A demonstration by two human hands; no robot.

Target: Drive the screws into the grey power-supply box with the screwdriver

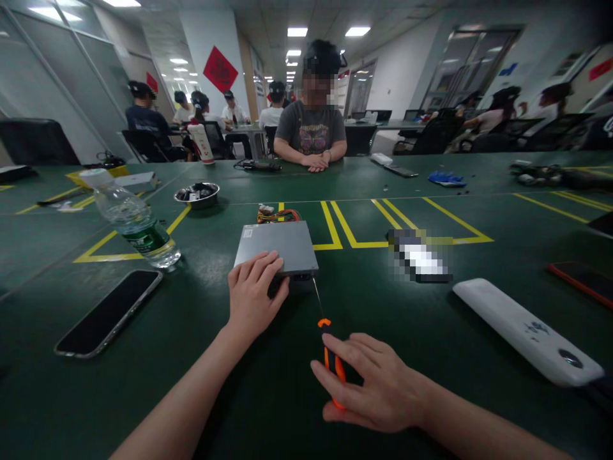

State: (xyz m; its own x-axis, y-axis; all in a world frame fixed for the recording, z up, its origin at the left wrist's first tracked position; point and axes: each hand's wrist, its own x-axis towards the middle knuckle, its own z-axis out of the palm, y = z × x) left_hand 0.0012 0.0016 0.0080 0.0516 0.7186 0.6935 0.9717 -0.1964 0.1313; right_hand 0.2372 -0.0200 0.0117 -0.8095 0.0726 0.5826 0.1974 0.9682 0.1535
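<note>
A grey metal power supply unit (278, 246) lies on the green table, with a bundle of coloured wires (278, 216) behind it. My left hand (256, 291) rests over its near left corner, fingers on the top face and thumb at the front side. An orange and black screwdriver (334, 364) is held by its handle in my right hand (371, 383). Its thin shaft reaches forward, and the tip meets the near right corner of the unit. Whether the tip sits in a screw is too small to tell.
To the left are a water bottle (138, 223), a phone (110, 313) and a metal bowl (196, 195) with small dark parts. On the right lie a pixelated phone (421, 255) and a white elongated device (524, 329). A person (311, 124) sits across the table.
</note>
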